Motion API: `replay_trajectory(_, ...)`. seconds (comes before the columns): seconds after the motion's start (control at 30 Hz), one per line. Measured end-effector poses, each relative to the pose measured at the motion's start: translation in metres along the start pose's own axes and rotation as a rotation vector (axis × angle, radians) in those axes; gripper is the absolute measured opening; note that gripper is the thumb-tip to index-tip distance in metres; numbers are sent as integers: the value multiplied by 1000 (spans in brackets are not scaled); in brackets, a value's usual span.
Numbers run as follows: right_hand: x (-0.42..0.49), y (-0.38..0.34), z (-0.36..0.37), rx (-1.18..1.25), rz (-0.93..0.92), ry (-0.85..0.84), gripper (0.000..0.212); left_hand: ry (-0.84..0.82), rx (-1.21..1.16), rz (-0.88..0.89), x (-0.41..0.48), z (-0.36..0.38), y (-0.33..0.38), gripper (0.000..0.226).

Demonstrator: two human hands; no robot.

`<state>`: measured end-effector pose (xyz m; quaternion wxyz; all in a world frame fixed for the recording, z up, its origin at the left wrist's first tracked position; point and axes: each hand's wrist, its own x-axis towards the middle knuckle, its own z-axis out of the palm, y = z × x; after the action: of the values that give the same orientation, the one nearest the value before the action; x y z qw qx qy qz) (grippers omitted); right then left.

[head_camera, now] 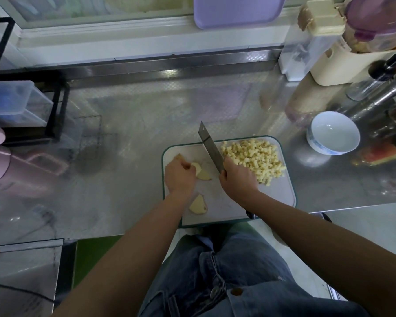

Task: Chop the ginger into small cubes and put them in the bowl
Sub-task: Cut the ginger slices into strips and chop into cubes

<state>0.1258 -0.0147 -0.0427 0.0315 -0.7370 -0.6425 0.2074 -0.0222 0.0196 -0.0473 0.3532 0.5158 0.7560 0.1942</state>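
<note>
Steadying a ginger piece at centre frame, a person's left hand curls its fingers over it on the cutting board; the right hand is wrapped round the handle of a knife, its blade slanting toward the upper middle of the frame, just right of the piece; whether the edge touches the board cannot be told. A heap of ginger cubes lies on the board's upper right part, beside the blade; a second slice lies lower on the board, near the left forearm. The bowl, white and holding nothing, stands on the steel counter to the right of the board, apart from it.

Most of the chopping looks done, with two pieces left to dice and no cubes moved over. Ginger is likely firm and fibrous, light, and damp on its cut faces, so a small piece may slip or roll; it is best held flat side down, fingertips tucked back from the blade. The cubes are loose and will scatter; they are better gathered on the flat of the blade or scooped than pinched.
</note>
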Motion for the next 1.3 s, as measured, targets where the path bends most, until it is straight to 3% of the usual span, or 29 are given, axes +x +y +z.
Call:
replay_trajectory(0.1,0,1,0,-1,0,-8,10,19,-7,-48,0,-3,-1,16)
replay_trajectory(0.3,0,1,-1,16,-4,-17,8,-106,-145,-235,-2,3,2,20)
replay_trajectory(0.5,1,2,-2,22,-10,-23,9,-172,147,-31,-9,1,1,34)
replay_trajectory(0.73,1,4,0,42,-20,-15,10,-66,289,156,-9,-2,0,34)
replay_trajectory(0.93,-5,14,-7,152,-44,-57,31,-48,192,127,-9,10,0,18)
replay_trajectory(1.03,-15,18,-7,148,-46,-66,13,-49,130,79,-6,16,3,17)
replay_trajectory(1.3,-18,18,-12,123,-70,-1,13,-29,120,24,-3,29,13,16)
